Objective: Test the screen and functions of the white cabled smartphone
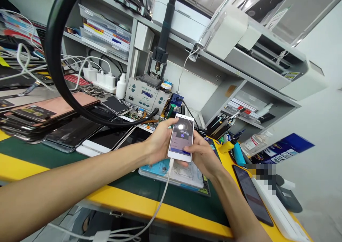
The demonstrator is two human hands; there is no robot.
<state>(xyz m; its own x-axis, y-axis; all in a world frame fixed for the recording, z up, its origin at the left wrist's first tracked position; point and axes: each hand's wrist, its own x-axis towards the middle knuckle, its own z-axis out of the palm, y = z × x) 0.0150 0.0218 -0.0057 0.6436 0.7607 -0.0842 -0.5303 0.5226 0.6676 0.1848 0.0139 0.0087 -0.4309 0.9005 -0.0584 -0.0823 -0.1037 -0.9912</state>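
A white phone with a lit screen is held upright between both hands above the bench. My left hand wraps its left side, thumb along the upper edge. On the right side, my right hand grips the phone, its thumb over the lower part of the screen. From the phone's bottom edge a white cable runs down past the bench front. Beneath the hands lies a clear case with blue and white contents.
Stacked phone parts fill the bench's left. A grey soldering station stands behind, with a thick black hose looping at left. Right are a dark phone, a bottle and a teal tube. Shelves stand behind.
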